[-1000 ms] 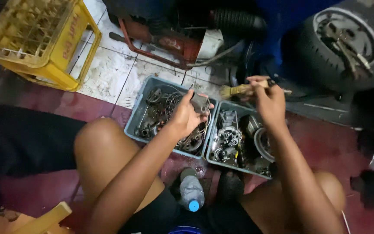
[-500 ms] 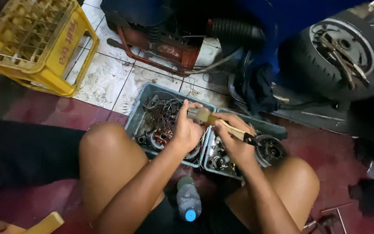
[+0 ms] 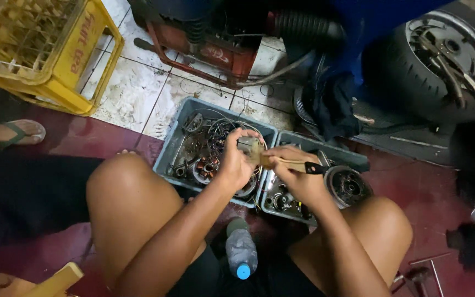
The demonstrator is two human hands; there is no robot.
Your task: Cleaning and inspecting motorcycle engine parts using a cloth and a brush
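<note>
Hands meet over the trays: the left hand (image 3: 236,162) is curled tight around a small metal part (image 3: 248,145), and the right hand (image 3: 297,175) grips a wooden-handled brush (image 3: 288,163), its bristle end touching that part. Both hover above the seam where the two trays meet.

By size, from where I stand: a scooter wheel (image 3: 441,60) with its tyre fills the far right corner of the floor. A yellow plastic crate (image 3: 45,49) sits at the far left corner on the pale tiles. A red metal frame (image 3: 204,49) lies along the far edge between them. The left grey tray (image 3: 172,144), packed with wires and rusty coils, stands just beside the right grey tray (image 3: 353,159), which holds greasy engine pieces and a round drum (image 3: 347,186) at its right end. A clear plastic bottle (image 3: 241,248) with a blue cap lies between the person's knees, near the trays' near edge. Someone's sandalled foot (image 3: 15,132) rests at the left edge.
</note>
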